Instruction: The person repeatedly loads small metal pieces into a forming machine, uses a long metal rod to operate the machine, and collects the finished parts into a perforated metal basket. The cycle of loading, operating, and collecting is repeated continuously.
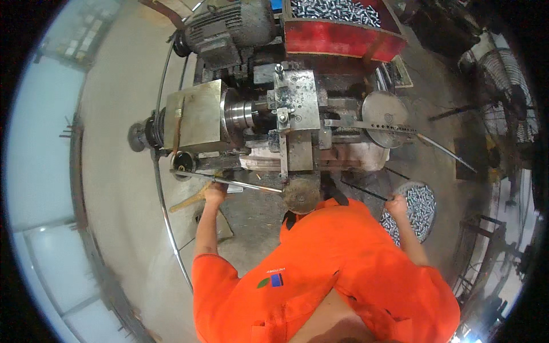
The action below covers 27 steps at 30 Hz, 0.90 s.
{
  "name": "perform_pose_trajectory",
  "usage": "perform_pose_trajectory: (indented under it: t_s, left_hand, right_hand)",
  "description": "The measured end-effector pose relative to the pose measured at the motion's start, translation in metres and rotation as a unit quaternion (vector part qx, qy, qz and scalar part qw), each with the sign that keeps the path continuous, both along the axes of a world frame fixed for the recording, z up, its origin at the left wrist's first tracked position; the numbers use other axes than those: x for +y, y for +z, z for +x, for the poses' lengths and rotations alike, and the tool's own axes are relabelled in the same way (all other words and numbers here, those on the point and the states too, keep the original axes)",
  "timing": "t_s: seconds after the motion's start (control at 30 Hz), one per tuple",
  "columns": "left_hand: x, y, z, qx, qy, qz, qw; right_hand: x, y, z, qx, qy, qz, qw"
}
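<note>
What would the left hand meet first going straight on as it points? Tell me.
Most likely the shiny metal rod, which crosses just ahead of the left hand. Depth is unclear: the hand may already touch it or could pass underneath.

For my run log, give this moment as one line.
left hand: near metal rod; right hand: near black rod; red box: metal pieces
</note>
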State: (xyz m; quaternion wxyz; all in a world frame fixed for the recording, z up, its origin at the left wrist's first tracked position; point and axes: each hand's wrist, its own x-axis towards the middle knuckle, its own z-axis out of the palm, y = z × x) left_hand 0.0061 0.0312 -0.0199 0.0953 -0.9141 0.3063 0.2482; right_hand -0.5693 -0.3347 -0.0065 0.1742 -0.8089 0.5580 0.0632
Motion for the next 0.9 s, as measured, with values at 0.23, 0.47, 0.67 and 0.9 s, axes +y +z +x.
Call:
perform_pose_trajectory:
  t_s: [0.23, 0.47, 0.67, 0.9]
  left_hand:
    - [0.032, -0.168, -0.025, -0.247, -0.143, -0.201, 0.937]
    - [0.022, -0.081, -0.011, -0.025, -0.034, -0.082, 0.996]
    - [0.027, -0.076, -0.039, -0.013, 0.178, -0.111, 0.978]
    - [0.058, 0.060, -0.013, 0.083, 0.287, -0.248, 0.922]
  right_hand:
    - [0.022, 0.024, -0.012, -0.106, -0.034, 0.036, 0.993]
    - [0.020, 0.059, 0.031, -0.026, 0.021, -0.004, 0.999]
    - [-0.058, 0.160, 0.181, -0.190, 0.092, -0.026, 0.977]
    - [-0.025, 0.213, 0.382, -0.370, 0.397, -0.034, 0.839]
